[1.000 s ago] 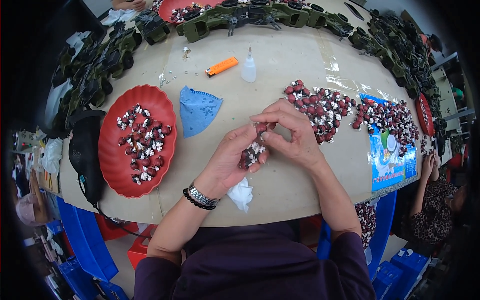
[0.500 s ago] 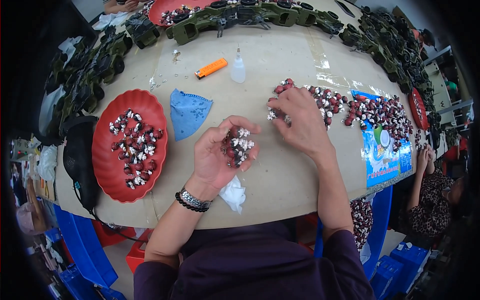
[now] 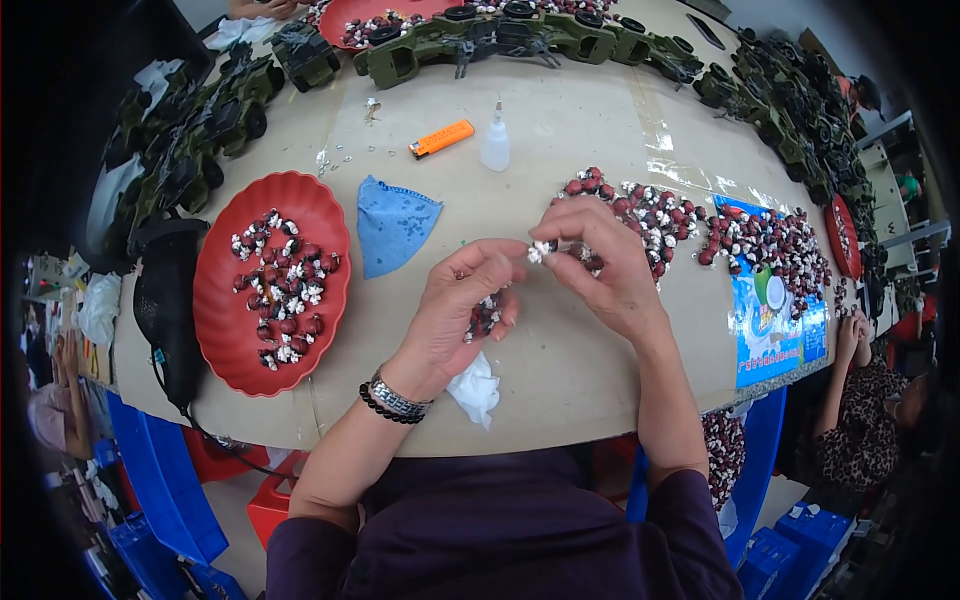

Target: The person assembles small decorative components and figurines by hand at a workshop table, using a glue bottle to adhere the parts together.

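Nearest, on a tan desk (image 3: pixel 560 390), a crumpled tissue (image 3: pixel 475 391) lies just below the left grip (image 3: pixel 455 310), a cupped hand curled around several red-and-white beads (image 3: pixel 484 318). Should those fingers loosen, beads could slip out and roll. The right grip (image 3: pixel 615 275) pinches one bead (image 3: pixel 541 250) between thumb and fingertips, white end toward the left (whether the left fingers touch it, I cannot tell). So small a hold seems easy to lose: a twist or bump might flick the bead away. At left, a red dish (image 3: pixel 222 330) holds more beads, with a blue cloth (image 3: pixel 395 225) beside it. Behind the right grip, a careless wrist could scatter the loose pile (image 3: pixel 655 215). Farther, a long reach might tip the upright bottle (image 3: pixel 496 145) near an orange lighter (image 3: pixel 441 139); green toy jeeps (image 3: pixel 395 60) line the far side.
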### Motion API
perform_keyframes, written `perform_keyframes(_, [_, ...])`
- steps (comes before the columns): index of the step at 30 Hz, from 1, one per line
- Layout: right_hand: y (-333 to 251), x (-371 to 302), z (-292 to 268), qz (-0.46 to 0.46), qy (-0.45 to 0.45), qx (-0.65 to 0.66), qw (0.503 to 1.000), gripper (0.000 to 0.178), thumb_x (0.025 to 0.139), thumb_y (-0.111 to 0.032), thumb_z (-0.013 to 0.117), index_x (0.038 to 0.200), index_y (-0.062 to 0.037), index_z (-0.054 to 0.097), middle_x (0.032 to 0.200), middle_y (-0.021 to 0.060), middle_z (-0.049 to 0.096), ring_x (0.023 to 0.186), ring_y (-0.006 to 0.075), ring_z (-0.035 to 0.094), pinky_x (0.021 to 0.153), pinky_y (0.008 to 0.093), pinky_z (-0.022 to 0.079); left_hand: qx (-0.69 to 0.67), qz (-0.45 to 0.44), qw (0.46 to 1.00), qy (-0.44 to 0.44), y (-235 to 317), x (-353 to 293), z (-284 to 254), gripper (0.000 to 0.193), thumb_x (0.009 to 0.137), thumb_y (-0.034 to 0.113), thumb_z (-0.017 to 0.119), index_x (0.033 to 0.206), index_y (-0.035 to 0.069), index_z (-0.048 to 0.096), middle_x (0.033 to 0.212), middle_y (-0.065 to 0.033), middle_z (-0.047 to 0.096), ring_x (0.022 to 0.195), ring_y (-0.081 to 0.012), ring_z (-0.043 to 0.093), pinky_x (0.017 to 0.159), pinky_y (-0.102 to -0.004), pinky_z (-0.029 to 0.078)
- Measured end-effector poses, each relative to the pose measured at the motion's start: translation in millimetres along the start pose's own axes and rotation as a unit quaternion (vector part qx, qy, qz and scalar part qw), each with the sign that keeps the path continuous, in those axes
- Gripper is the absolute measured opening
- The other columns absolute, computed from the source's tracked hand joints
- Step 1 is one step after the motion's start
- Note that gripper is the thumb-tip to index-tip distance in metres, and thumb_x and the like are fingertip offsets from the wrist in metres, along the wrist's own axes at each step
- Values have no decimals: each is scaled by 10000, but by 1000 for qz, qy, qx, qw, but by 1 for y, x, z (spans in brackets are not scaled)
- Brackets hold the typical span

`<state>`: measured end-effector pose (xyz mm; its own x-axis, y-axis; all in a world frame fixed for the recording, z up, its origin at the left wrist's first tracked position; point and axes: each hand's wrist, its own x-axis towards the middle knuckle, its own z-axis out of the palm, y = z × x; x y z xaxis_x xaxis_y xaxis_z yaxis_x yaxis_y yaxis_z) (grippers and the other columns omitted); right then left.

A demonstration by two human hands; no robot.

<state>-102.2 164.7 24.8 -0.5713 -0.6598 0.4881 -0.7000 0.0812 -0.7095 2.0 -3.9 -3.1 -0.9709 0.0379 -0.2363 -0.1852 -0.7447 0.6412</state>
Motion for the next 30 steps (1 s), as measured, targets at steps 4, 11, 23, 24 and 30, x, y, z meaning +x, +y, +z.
perform_keyframes(4, [-2,2,-2,-79,-74,-48,993,291,827,-82,693,1115,-45,661,937,67,639,877,184,591,855,343,445,23,-44,999,-19,2,-1,4,266,941,277,638,1049,34,632,910,-71,623,562,-119,562,432,-227,397])
perform_keyframes(11, [8,-3,3,31,-64,92,993,226,878,-107,668,1080,-8,652,970,61,631,866,144,597,762,277,496,-77,-88,991,-57,-4,0,-2,220,967,244,596,1033,37,624,894,-64,631,558,-120,558,426,-226,394])
perform_keyframes(23, [-8,-1,6,234,-69,292,925,169,888,22,558,1045,39,618,1013,68,574,823,99,611,732,231,522,-63,-91,992,-63,-8,1,-3,235,982,242,558,1018,16,610,881,-65,634,553,-122,556,419,-228,392])
perform_keyframes(24, [-8,0,6,236,-71,292,924,162,889,23,555,1038,38,617,1018,65,575,820,96,609,730,231,522,-63,-91,992,-62,-8,1,-2,231,982,243,559,1015,19,605,881,-65,635,554,-120,557,418,-228,392])
perform_keyframes(30, [-9,0,8,160,-43,133,977,130,856,14,607,983,18,630,985,71,589,787,110,594,704,236,507,-6,-43,999,-12,-5,-1,7,200,989,245,551,1009,48,581,890,-68,640,552,-113,559,417,-225,396])
